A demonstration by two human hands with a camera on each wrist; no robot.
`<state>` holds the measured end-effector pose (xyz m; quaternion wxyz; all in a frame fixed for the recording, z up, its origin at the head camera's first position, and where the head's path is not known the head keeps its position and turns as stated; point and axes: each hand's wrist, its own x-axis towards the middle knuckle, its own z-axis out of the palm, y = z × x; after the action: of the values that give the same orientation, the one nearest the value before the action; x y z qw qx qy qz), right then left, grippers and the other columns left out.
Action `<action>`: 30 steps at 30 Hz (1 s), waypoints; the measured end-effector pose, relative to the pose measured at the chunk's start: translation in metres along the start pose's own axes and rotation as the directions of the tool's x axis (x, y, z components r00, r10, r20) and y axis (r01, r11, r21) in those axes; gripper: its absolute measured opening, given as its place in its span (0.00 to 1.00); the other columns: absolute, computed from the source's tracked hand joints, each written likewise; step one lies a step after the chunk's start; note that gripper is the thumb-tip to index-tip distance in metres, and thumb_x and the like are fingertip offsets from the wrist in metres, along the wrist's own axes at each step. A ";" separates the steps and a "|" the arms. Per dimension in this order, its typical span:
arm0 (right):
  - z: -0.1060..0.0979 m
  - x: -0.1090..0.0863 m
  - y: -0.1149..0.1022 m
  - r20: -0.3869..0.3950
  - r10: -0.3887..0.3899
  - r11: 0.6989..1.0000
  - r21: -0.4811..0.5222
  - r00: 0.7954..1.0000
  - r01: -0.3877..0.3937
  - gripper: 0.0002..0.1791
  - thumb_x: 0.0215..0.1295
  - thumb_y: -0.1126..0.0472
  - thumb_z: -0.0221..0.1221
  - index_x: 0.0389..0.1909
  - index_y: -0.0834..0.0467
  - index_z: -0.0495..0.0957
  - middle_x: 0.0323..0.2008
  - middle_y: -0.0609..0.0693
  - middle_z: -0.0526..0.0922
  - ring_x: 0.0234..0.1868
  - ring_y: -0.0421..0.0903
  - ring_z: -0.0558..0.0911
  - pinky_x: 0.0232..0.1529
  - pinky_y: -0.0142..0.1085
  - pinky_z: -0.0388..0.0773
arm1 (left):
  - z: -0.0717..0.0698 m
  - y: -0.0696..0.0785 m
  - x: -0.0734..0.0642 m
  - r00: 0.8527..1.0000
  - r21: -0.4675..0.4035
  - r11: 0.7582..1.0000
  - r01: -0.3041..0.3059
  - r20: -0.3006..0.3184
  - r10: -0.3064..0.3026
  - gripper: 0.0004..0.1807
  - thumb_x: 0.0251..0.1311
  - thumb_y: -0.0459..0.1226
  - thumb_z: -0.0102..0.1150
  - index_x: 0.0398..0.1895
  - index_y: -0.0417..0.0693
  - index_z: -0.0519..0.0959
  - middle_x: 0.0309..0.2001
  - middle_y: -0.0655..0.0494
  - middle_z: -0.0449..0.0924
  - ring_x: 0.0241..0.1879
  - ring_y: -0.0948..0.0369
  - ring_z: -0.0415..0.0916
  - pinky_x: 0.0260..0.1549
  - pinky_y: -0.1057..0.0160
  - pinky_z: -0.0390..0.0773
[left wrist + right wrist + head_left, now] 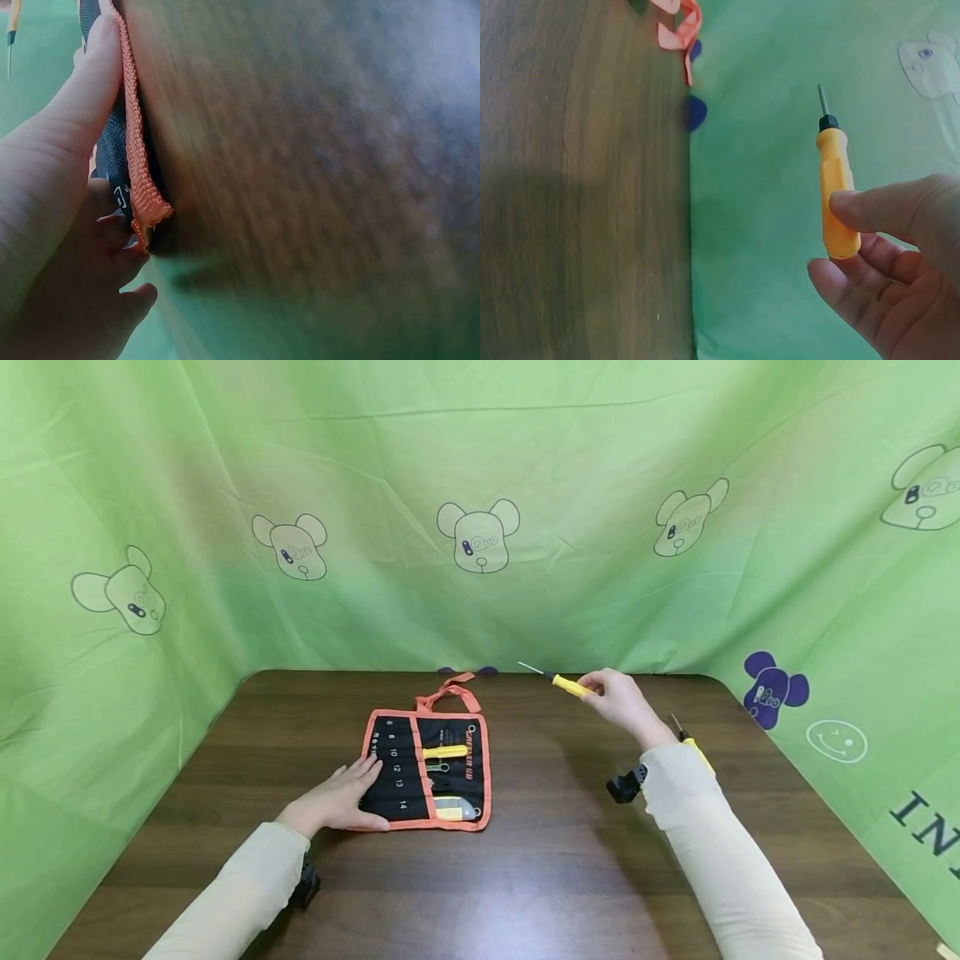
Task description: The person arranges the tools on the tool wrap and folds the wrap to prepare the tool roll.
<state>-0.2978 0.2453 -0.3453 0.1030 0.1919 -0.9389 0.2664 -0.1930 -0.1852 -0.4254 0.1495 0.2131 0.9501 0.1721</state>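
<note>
A black tool pouch (405, 777) with orange trim lies spread on the table. My left hand (341, 796) rests on its left edge, fingers fairly straight and thumb along the near corner; the left wrist view has the thumb on the orange trim (135, 142). From the pouch's pockets stick out a yellow handle (445, 752), a small wrench (438, 767) and a grey-and-yellow utility knife (455, 808). Above the table, to the pouch's right, my right hand (617, 700) pinches a screwdriver (837, 187) by its yellow handle, its metal tip pointing away to the left.
Another yellow-handled screwdriver (697, 752) lies at the right, partly hidden by the right sleeve. Orange ties (450, 693) trail from the pouch's far edge. A green printed curtain (480, 618) hangs behind the brown wooden table (525, 877) and along both sides.
</note>
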 end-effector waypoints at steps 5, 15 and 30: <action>0.011 0.005 -0.011 0.017 -0.027 1.000 0.015 1.000 0.026 0.09 0.56 0.71 0.60 0.38 0.70 0.79 0.30 0.57 0.77 0.32 0.53 0.75 0.36 0.45 0.70 | 0.001 -0.001 0.000 1.000 0.000 1.000 -0.002 0.002 0.002 0.57 0.47 0.61 0.61 0.69 0.33 0.50 0.69 0.37 0.43 0.68 0.45 0.40 0.62 0.44 0.44; 0.036 0.012 -0.030 0.040 -0.093 0.995 0.047 0.995 0.091 0.09 0.53 0.73 0.60 0.37 0.68 0.80 0.31 0.56 0.77 0.33 0.53 0.76 0.37 0.45 0.72 | -0.001 -0.001 0.002 1.000 0.003 1.000 -0.009 -0.010 0.009 0.57 0.46 0.61 0.61 0.69 0.33 0.50 0.69 0.37 0.44 0.68 0.46 0.40 0.62 0.45 0.44; 0.072 0.021 -0.062 0.158 -0.064 0.998 -0.003 0.985 0.066 0.09 0.56 0.71 0.59 0.39 0.64 0.81 0.34 0.53 0.78 0.36 0.50 0.77 0.40 0.45 0.73 | 0.000 0.000 0.000 1.000 -0.011 1.000 -0.001 -0.006 0.001 0.56 0.47 0.60 0.62 0.69 0.32 0.50 0.69 0.36 0.44 0.68 0.45 0.40 0.62 0.44 0.45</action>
<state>-0.2979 0.1509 -0.3705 0.0380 0.2425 -0.9385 0.2429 -0.1932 -0.1853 -0.4254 0.1478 0.2124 0.9494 0.1778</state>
